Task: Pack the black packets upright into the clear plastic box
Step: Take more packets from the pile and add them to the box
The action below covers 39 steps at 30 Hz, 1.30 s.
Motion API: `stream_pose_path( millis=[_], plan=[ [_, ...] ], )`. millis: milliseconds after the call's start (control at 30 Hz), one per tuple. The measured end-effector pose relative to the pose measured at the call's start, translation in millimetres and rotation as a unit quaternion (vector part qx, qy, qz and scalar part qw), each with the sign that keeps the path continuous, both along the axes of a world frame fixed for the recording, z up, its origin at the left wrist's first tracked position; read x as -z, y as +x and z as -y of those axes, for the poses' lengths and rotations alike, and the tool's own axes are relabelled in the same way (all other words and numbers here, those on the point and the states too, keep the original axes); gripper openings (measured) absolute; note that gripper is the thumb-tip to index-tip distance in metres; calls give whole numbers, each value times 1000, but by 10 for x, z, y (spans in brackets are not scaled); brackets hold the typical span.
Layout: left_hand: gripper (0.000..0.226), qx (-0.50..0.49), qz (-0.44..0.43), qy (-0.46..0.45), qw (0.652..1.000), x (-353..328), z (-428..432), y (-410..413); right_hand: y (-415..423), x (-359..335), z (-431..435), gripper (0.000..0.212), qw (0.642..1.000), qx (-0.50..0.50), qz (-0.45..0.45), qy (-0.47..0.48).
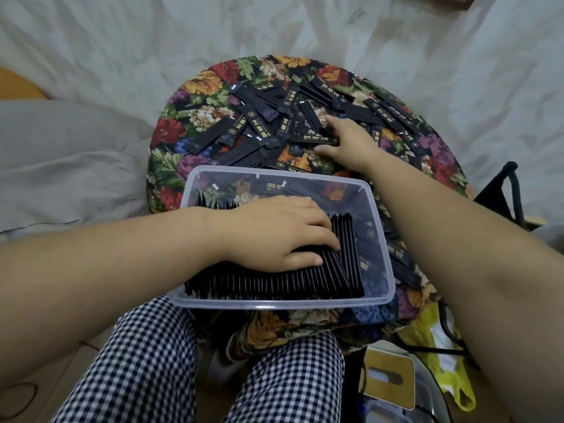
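A clear plastic box [378, 236] sits at the near edge of a round floral stool [195, 87]. Inside it a row of black packets [305, 279] stands on edge and fills the box's left and middle part. My left hand [283, 233] lies flat on top of that row, fingers spread over the packets. Several loose black packets [259, 117] lie scattered on the stool beyond the box. My right hand [348, 141] reaches into that pile; its thumb and fingers pinch one black packet [317, 140] lying flat.
More packets lie under and to the right of the box [403, 264]. White crumpled sheeting [122, 41] surrounds the stool, and a grey cushion [61, 166] lies at left. A yellow bag [439, 340] and a black frame [506, 190] stand at right. Checked trousers [146, 367] are below.
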State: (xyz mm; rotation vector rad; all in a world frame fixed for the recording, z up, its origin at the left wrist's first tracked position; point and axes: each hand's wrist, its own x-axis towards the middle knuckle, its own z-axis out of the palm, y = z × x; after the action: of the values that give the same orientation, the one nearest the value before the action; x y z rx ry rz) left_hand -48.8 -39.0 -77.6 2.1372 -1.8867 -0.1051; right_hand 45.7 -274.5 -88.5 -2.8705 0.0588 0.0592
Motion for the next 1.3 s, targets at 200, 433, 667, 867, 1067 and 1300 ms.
stream_pose_path(
  millis=[200,433,667,867,1067,1300],
  plan=[
    [51,-4,3,6,1000,-18,-4,-9,165,-30,-112,101,993,68,-43,87],
    [50,-6,2,8,1000,-10,2,-2,142,-99,-121,64,990,67,-57,110],
    [52,-7,1,14,1000,-32,-3,-24,-5,-204,-141,27,991,52,-3,123],
    [43,-5,-11,51,999,-85,5,-33,-420,-382,-78,36,940,148,161,262],
    [42,-14,6,102,995,-133,36,-35,-1206,-293,29,18,853,234,257,388],
    [40,-17,3,102,995,-161,26,-62,-1975,-39,91,28,823,286,306,383]
  ],
)
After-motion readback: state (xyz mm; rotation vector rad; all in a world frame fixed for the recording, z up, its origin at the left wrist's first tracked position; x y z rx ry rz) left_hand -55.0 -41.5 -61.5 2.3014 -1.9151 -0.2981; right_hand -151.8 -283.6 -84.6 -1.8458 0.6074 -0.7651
